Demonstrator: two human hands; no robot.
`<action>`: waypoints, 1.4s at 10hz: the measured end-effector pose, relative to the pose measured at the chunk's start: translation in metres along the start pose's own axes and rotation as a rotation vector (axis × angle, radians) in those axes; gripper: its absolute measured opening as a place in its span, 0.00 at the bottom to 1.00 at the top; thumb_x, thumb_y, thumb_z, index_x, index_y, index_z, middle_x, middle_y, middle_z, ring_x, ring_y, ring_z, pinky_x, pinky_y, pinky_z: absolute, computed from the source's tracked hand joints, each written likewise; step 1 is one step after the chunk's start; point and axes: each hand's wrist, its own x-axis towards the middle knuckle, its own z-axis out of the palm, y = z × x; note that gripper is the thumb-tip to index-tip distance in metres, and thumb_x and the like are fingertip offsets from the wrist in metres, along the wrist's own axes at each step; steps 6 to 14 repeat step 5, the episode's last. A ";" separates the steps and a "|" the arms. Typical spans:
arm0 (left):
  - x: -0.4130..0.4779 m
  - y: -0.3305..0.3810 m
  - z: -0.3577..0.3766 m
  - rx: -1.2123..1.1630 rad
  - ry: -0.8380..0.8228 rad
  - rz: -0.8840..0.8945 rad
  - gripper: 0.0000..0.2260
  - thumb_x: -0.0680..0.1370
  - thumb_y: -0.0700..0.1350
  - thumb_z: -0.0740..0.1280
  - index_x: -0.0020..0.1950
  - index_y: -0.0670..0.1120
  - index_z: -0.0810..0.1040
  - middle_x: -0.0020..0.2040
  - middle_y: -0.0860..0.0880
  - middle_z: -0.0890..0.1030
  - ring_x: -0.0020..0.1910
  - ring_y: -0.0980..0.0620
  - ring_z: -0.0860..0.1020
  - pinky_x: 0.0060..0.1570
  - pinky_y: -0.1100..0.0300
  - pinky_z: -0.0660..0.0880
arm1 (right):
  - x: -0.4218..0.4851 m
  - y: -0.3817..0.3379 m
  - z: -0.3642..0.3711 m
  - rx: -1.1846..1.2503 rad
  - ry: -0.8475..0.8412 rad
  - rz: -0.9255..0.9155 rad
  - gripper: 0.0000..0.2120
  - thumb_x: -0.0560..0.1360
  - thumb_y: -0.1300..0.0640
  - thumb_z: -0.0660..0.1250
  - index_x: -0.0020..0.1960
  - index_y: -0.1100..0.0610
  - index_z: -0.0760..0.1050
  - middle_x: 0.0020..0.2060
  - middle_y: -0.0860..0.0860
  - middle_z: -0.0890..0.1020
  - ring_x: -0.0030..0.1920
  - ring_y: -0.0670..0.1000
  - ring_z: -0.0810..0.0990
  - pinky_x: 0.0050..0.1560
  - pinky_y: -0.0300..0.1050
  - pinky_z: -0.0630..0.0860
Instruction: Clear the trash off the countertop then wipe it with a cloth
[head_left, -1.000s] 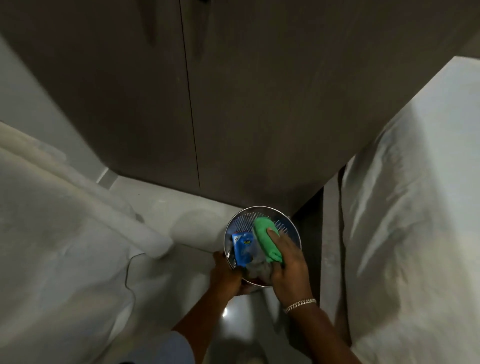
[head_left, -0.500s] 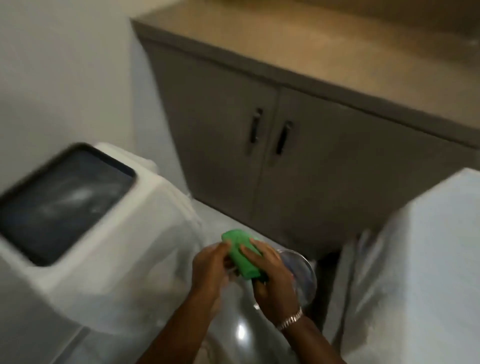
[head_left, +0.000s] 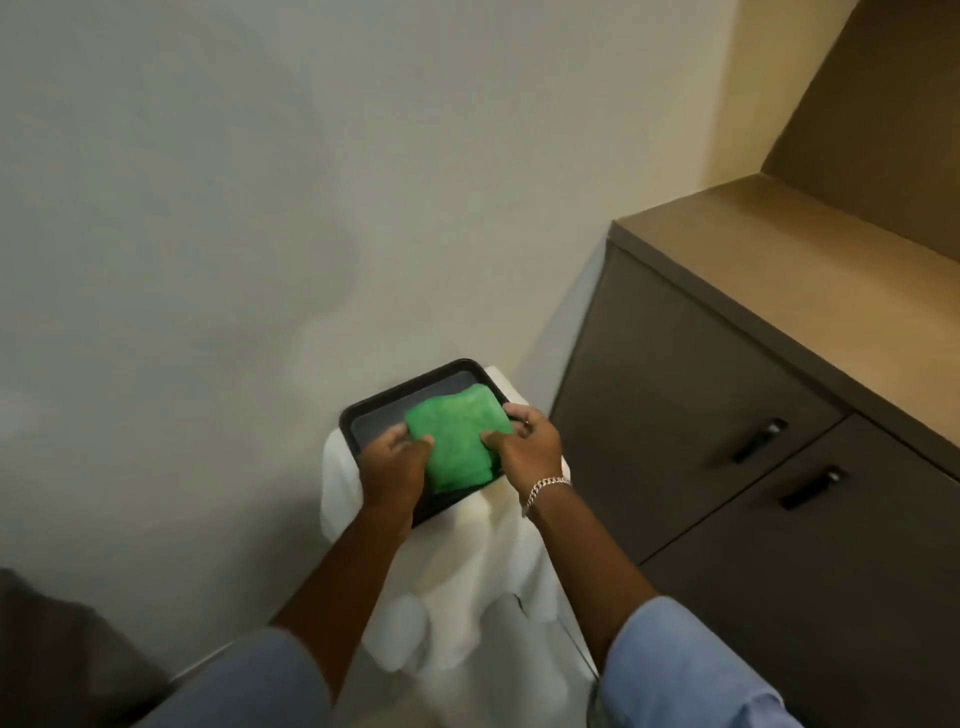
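Observation:
A folded green cloth (head_left: 460, 437) is held between both hands just above the dark lid of a white bin (head_left: 467, 561). My left hand (head_left: 397, 467) grips the cloth's left edge, thumb on top. My right hand (head_left: 527, 447), with a chain bracelet at the wrist, grips its right edge. The black-rimmed lid (head_left: 363, 415) shows beneath and behind the cloth. The brown countertop (head_left: 810, 270) lies to the right, bare in the part I see. No metal bowl is in view.
A plain pale wall (head_left: 260, 208) fills the left and top. Dark cabinet doors with two black handles (head_left: 748, 441) stand under the countertop at right. A dark shape sits at the bottom left corner.
The view has swung up and left from the floor. The cloth came out of the metal basket, which has left the view, and both hands now hold the cloth over the bin lid.

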 end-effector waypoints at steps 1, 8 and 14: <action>0.025 -0.005 0.000 0.183 -0.056 -0.049 0.16 0.70 0.36 0.67 0.57 0.39 0.79 0.50 0.41 0.82 0.53 0.39 0.80 0.56 0.44 0.79 | 0.021 0.013 0.012 -0.020 -0.107 0.071 0.29 0.66 0.70 0.71 0.66 0.56 0.72 0.64 0.58 0.77 0.63 0.56 0.77 0.63 0.52 0.76; -0.059 0.146 0.117 0.612 -0.505 1.063 0.36 0.76 0.53 0.63 0.78 0.42 0.50 0.79 0.41 0.55 0.79 0.44 0.51 0.78 0.50 0.51 | -0.064 -0.088 -0.151 -0.936 0.400 -0.386 0.27 0.74 0.53 0.67 0.70 0.60 0.66 0.74 0.59 0.65 0.76 0.58 0.58 0.75 0.50 0.56; -0.059 0.146 0.117 0.612 -0.505 1.063 0.36 0.76 0.53 0.63 0.78 0.42 0.50 0.79 0.41 0.55 0.79 0.44 0.51 0.78 0.50 0.51 | -0.064 -0.088 -0.151 -0.936 0.400 -0.386 0.27 0.74 0.53 0.67 0.70 0.60 0.66 0.74 0.59 0.65 0.76 0.58 0.58 0.75 0.50 0.56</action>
